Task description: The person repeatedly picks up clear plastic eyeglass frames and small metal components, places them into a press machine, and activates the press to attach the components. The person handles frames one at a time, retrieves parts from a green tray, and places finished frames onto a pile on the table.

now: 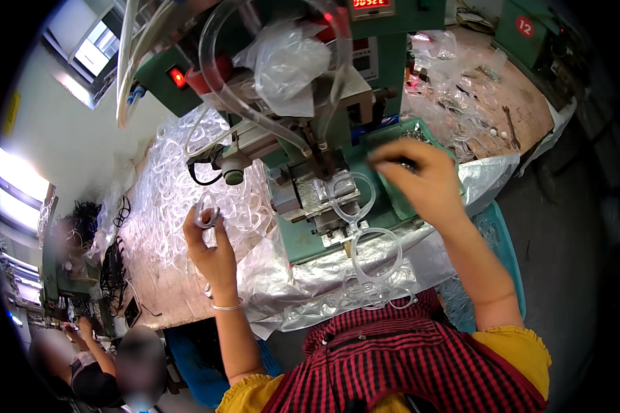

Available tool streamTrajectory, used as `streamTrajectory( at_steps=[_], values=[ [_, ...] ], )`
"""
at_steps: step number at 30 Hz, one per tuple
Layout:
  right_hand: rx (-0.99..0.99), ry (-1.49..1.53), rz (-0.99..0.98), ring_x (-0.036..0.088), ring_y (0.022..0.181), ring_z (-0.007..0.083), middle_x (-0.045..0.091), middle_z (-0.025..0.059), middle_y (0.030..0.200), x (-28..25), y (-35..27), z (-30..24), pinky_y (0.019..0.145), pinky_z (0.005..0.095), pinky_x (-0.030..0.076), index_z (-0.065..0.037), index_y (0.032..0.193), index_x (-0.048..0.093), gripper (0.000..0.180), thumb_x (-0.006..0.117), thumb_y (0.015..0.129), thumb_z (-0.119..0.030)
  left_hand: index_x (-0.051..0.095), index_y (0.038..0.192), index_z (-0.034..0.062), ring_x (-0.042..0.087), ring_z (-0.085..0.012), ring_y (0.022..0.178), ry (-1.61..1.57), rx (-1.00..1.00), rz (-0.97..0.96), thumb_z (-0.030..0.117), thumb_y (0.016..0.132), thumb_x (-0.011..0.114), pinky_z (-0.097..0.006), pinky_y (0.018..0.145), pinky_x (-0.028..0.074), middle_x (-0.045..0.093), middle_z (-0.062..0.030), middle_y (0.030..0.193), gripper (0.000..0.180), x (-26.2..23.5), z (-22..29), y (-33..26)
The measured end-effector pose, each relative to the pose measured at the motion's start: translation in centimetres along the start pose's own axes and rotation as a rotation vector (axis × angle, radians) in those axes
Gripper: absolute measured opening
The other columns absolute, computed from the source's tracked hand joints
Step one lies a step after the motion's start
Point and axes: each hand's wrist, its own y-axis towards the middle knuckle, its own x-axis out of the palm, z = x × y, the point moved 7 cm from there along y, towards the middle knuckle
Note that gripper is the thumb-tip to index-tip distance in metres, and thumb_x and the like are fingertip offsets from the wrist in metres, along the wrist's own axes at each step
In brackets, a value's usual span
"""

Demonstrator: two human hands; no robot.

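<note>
My left hand (212, 258) is raised left of the machine, thumb and fingers closed on a clear plastic eyeglass-frame part (207, 216). Behind it spreads a large heap of similar clear frame parts (172, 165). My right hand (424, 180), slightly blurred, hovers beside the machine head with thumb and fingers drawn together; whatever may be between them is too small to see. Beneath it lies a green tray (459, 186) with small metal pieces. A clear eyeglass frame (373, 196) rests at the metal fixture (310, 189), and another clear frame (401, 255) hangs below toward my apron.
The green machine (386, 76) stands ahead, with clear tubing (210, 62) and a plastic bag (289, 65). Bags and a wrench (511, 127) lie on the right-hand table. Blue baskets (506, 255) stand below. Another person (93, 372) works at far left.
</note>
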Motion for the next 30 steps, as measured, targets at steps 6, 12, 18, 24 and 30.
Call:
streamTrajectory(
  at_steps=[6, 12, 18, 24, 30],
  values=[
    [0.106, 0.381, -0.088, 0.064, 0.089, 0.0142, 0.068, 0.0075, 0.095, 5.2, 1.7, 1.5, 0.081, 0.0286, 0.05, 0.003, 0.113, 0.059, 0.039, 0.071, 0.076, 0.001, 0.064, 0.097, -0.0028, 0.062, -0.0116, 0.081, -0.376, -0.389, -0.007, 0.002, 0.091, 0.064, -0.022, 0.075, 0.049, 0.067, -0.0082, 0.101, 0.008, 1.1, -3.2, -5.2],
    [0.187, 0.407, -0.072, 0.065, 0.088, 0.0142, 0.069, 0.009, 0.095, 4.9, 1.6, 1.6, 0.082, 0.0285, 0.05, 0.002, 0.118, 0.058, 0.044, 0.071, 0.075, 0.001, 0.056, 0.113, 0.0026, 0.063, -0.0153, 0.069, -0.821, -0.073, 0.073, 0.011, 0.098, 0.055, -0.026, 0.06, 0.05, 0.067, -0.0089, 0.089, 0.017, 0.4, 6.3, -0.7],
    [0.238, 0.682, -0.097, 0.063, 0.089, 0.0135, 0.068, 0.0081, 0.101, 7.1, 1.4, 1.0, 0.081, 0.0261, 0.049, 0.001, 0.124, 0.054, 0.05, 0.071, 0.077, -0.001, 0.055, 0.108, 0.0036, 0.055, -0.0116, 0.06, -0.55, 0.217, 0.02, 0.014, 0.101, 0.052, -0.023, 0.055, 0.044, 0.069, -0.0132, 0.081, 0.012, 2.8, 13.6, 4.9],
    [0.047, 0.364, -0.141, 0.058, 0.112, 0.0203, 0.061, 0.0112, 0.124, 3.9, -0.4, -1.2, 0.099, 0.0336, 0.043, 0.002, 0.127, 0.053, 0.044, 0.059, 0.083, 0.001, 0.051, 0.109, 0.0012, 0.063, -0.0181, 0.056, -0.89, -0.238, -0.521, 0.015, 0.099, 0.049, -0.026, 0.05, 0.046, 0.063, -0.0098, 0.07, 0.016, 4.7, 13.9, -0.3],
    [0.003, -0.982, 0.189, 0.053, 0.12, 0.0353, 0.061, 0.0133, 0.119, -2.7, -1.5, 8.6, 0.094, 0.0463, 0.045, -0.009, 0.098, 0.069, 0.023, 0.071, 0.077, -0.019, 0.054, 0.107, -0.0027, 0.041, -0.0133, 0.033, -0.98, -1.09, -1.013, 0.027, 0.103, 0.041, -0.021, 0.031, 0.031, 0.058, -0.0134, 0.055, 0.033, 11.9, 14.1, -8.1]
  ],
)
